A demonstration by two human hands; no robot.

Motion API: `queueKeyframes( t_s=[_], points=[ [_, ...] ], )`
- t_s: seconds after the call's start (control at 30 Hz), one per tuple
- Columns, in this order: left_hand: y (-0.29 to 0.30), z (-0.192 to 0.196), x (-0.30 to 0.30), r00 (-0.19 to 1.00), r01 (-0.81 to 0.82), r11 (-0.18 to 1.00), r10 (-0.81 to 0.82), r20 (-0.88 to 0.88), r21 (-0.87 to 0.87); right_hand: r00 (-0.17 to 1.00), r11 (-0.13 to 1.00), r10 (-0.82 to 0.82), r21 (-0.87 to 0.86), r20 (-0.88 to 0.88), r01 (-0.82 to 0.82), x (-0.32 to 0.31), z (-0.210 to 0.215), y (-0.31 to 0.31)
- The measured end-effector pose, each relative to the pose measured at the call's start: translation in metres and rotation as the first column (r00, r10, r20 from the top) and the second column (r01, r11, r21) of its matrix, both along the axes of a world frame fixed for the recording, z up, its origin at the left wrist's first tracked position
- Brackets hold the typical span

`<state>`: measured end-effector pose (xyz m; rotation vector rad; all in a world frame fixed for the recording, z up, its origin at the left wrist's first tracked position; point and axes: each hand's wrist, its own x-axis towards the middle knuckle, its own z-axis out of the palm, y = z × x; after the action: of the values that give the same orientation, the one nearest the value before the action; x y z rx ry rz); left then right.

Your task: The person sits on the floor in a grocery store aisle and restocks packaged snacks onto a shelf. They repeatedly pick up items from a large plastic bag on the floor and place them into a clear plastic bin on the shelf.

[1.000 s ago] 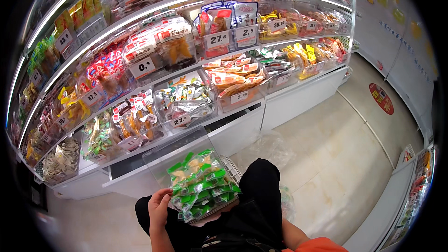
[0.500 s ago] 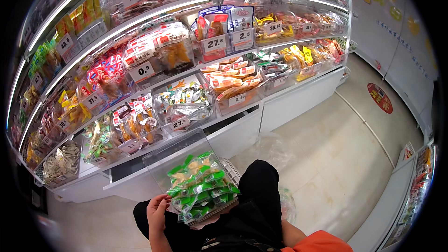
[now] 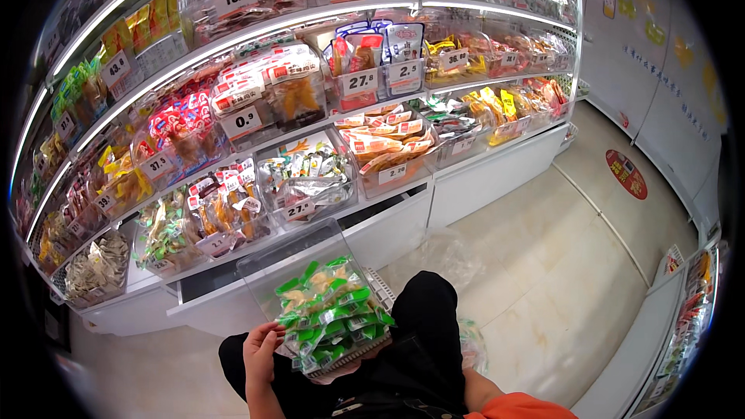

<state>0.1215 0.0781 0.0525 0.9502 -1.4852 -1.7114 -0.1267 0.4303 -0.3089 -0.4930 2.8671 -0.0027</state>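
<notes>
Green packets point(image 3: 334, 314) lie heaped in a clear box point(image 3: 272, 279) at the lap. At their eight o'clock, the left hand point(image 3: 262, 353) has thumb and fingertips close together by their edge; whether these pinch a packet, I cannot tell. The right hand is hidden, its state unclear; its forearm point(image 3: 479, 389) shows at four o'clock, shelves point(image 3: 357, 10) at twelve.

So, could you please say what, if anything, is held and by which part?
The left hand is at the left edge of the green packets; whether it grips cannot be told. The right hand is unseen.
</notes>
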Motion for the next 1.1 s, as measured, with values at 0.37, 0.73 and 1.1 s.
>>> queueKeyframes(
  t_s=[0.37,0.73,1.1],
  points=[
    [-0.007,-0.023,0.02,0.997,-0.049,0.998,0.051,-0.051,0.041,0.967,0.933,-0.007,-0.349,-0.253,-0.085,-0.016,-0.099,0.067],
    [-0.004,-0.029,0.027,0.994,-0.031,0.994,0.042,-0.102,0.105,0.976,0.739,-0.188,-0.67,-0.108,0.068,0.011,0.307,0.03],
    [0.057,0.02,-0.043,0.774,0.605,0.79,-0.555,-0.304,0.098,0.654,0.276,0.444,-0.788,0.613,0.551,0.021,0.452,-0.071]
  ],
)
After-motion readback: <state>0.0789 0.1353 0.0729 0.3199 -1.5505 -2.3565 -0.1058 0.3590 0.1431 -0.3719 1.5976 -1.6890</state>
